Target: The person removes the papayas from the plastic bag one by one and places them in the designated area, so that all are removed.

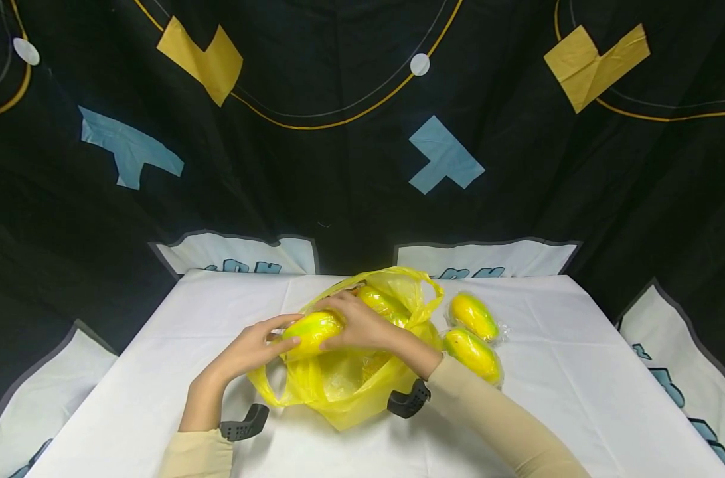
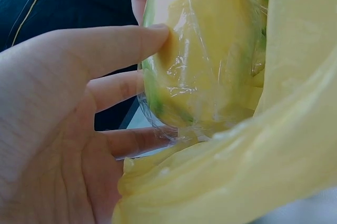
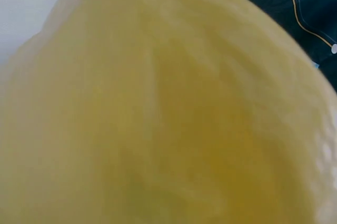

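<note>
A yellow-green mango (image 1: 313, 334) in clear plastic film is held between both hands at the mouth of a yellow plastic bag (image 1: 353, 405). My left hand (image 1: 256, 346) grips its left end, thumb on the near side and fingers round the far side; the left wrist view shows the wrapped mango (image 2: 205, 50) close up. The right hand (image 1: 356, 323) holds the other end, its forearm crossing over the bag. More wrapped mangoes (image 1: 382, 302) lie inside the bag, partly hidden by the right hand. In the right wrist view the bag (image 3: 158, 103) covers nearly everything.
Two wrapped mangoes, an upper one (image 1: 473, 315) and a lower one (image 1: 473, 356), lie on the white tabletop (image 1: 554, 385) right of the bag. One bag handle loop (image 1: 431, 292) stands up at the back right. A dark curtain (image 1: 338, 186) hangs behind the table.
</note>
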`<state>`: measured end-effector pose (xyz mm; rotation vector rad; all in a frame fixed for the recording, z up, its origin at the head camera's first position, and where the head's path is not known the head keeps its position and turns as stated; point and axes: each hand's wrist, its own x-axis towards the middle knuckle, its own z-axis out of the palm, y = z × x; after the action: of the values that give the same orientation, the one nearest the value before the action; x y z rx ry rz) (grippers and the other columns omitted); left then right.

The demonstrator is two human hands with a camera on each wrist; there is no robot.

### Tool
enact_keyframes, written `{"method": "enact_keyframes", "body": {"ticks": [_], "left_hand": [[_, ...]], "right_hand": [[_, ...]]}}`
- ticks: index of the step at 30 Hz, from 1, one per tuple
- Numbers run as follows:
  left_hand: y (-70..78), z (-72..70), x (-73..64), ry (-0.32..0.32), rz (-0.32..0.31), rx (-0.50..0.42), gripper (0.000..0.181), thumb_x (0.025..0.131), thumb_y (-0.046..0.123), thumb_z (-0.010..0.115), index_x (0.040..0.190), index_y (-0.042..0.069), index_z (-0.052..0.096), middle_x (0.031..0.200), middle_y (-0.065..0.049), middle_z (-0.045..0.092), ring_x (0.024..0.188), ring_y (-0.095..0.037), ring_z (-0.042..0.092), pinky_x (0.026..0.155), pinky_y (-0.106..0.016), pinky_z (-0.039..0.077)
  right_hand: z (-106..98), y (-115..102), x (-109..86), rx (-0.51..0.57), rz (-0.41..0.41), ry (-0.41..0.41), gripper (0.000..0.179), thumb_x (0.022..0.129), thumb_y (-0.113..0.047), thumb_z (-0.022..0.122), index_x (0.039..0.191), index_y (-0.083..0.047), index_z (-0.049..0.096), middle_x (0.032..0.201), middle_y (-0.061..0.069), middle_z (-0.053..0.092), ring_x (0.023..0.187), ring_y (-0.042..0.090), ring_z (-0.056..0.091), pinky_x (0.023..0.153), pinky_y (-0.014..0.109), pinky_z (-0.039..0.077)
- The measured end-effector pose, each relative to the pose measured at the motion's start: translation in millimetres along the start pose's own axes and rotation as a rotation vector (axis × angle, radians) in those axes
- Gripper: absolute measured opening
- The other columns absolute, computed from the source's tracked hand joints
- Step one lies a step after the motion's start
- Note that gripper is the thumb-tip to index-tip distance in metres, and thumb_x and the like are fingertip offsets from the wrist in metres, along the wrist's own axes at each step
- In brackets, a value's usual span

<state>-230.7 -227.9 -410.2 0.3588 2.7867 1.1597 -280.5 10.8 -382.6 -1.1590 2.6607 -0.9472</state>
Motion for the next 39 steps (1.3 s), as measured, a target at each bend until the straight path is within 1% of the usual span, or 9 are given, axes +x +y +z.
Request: {"method": "enact_keyframes", "body": {"ticks": [4, 7, 16, 19, 23, 26, 30, 34, 39], "left_hand": [[-0.1, -0.4, 0.0, -0.001, 0.01, -0.004, 0.054, 0.092, 0.044, 0.061, 0.139, 0.02, 0.053, 0.138, -0.013, 0.052, 0.112, -0.039, 0.057, 0.087, -0.057, 0.049], [-0.7, -0.9, 0.0, -0.001, 0.005, -0.003, 0.054, 0.091, 0.045, 0.062, 0.138, 0.019, 0.053, 0.138, -0.013, 0.052, 0.112, -0.038, 0.057, 0.086, -0.056, 0.05], [-0.8, -3.3, -1.3, 0.013, -0.019, 0.026, 0.057, 0.089, 0.044, 0.064, 0.132, 0.007, 0.058, 0.129, -0.018, 0.058, 0.109, -0.037, 0.059, 0.082, -0.048, 0.054], [-0.7, -3.8, -1.7, 0.018, -0.029, 0.033, 0.057, 0.089, 0.044, 0.065, 0.13, 0.005, 0.059, 0.127, -0.018, 0.059, 0.108, -0.036, 0.059, 0.082, -0.046, 0.054], [-0.7, -4.6, -2.3, 0.018, -0.028, 0.04, 0.059, 0.088, 0.045, 0.066, 0.13, 0.004, 0.059, 0.128, -0.019, 0.059, 0.11, -0.037, 0.057, 0.086, -0.049, 0.052], [-1.4, -5.2, -2.5, 0.019, -0.03, 0.042, 0.059, 0.088, 0.044, 0.066, 0.129, 0.004, 0.06, 0.128, -0.019, 0.059, 0.112, -0.037, 0.057, 0.089, -0.052, 0.05], [-2.6, -5.3, -2.1, 0.03, -0.02, 0.031, 0.051, 0.09, 0.034, 0.067, 0.128, 0.002, 0.06, 0.128, -0.019, 0.059, 0.113, -0.037, 0.058, 0.092, -0.053, 0.048], [-4.0, -4.7, -1.2, 0.05, -0.011, 0.006, 0.042, 0.09, 0.019, 0.066, 0.127, 0.0, 0.06, 0.128, -0.019, 0.059, 0.112, -0.037, 0.059, 0.093, -0.052, 0.048], [-6.2, -4.8, -0.8, 0.08, -0.02, -0.025, 0.04, 0.089, 0.009, 0.067, 0.128, 0.001, 0.06, 0.126, -0.018, 0.06, 0.111, -0.036, 0.06, 0.091, -0.05, 0.05]], "right_hand": [[3, 1, 0.3, 0.015, -0.025, 0.014, 0.058, 0.075, -0.021, 0.085, 0.128, -0.016, 0.061, 0.128, 0.002, 0.056, 0.119, 0.02, 0.048, 0.098, 0.036, 0.044], [4, 2, 0.2, 0.028, -0.037, 0.028, 0.057, 0.074, -0.019, 0.085, 0.126, -0.015, 0.062, 0.127, 0.001, 0.057, 0.119, 0.02, 0.048, 0.099, 0.037, 0.043], [4, 8, -1.5, 0.061, -0.02, 0.036, 0.056, 0.073, -0.016, 0.085, 0.125, -0.016, 0.063, 0.127, 0.001, 0.059, 0.115, 0.018, 0.052, 0.1, 0.036, 0.042], [3, 9, -3.2, 0.066, -0.017, 0.036, 0.056, 0.073, -0.015, 0.085, 0.125, -0.014, 0.063, 0.128, 0.002, 0.059, 0.116, 0.019, 0.052, 0.101, 0.036, 0.042], [0, 10, -6.5, 0.081, 0.011, 0.033, 0.056, 0.074, -0.015, 0.084, 0.126, -0.015, 0.063, 0.13, 0.001, 0.058, 0.117, 0.018, 0.052, 0.102, 0.036, 0.042], [-3, 11, -9.6, 0.105, 0.023, 0.028, 0.055, 0.075, -0.013, 0.084, 0.126, -0.015, 0.063, 0.128, -0.002, 0.059, 0.114, 0.017, 0.052, 0.1, 0.036, 0.043], [-9, 12, -15.0, 0.141, 0.047, 0.035, 0.055, 0.074, -0.011, 0.084, 0.126, -0.014, 0.063, 0.126, -0.002, 0.06, 0.112, 0.017, 0.052, 0.098, 0.036, 0.044], [-16, 10, -21.2, 0.168, 0.087, 0.053, 0.057, 0.075, -0.012, 0.083, 0.127, -0.013, 0.061, 0.129, 0.001, 0.058, 0.117, 0.02, 0.05, 0.101, 0.037, 0.042], [-21, 8, -28.2, 0.191, 0.105, 0.081, 0.056, 0.076, -0.011, 0.083, 0.127, -0.012, 0.06, 0.13, 0.002, 0.058, 0.121, 0.021, 0.049, 0.102, 0.038, 0.042]]}}
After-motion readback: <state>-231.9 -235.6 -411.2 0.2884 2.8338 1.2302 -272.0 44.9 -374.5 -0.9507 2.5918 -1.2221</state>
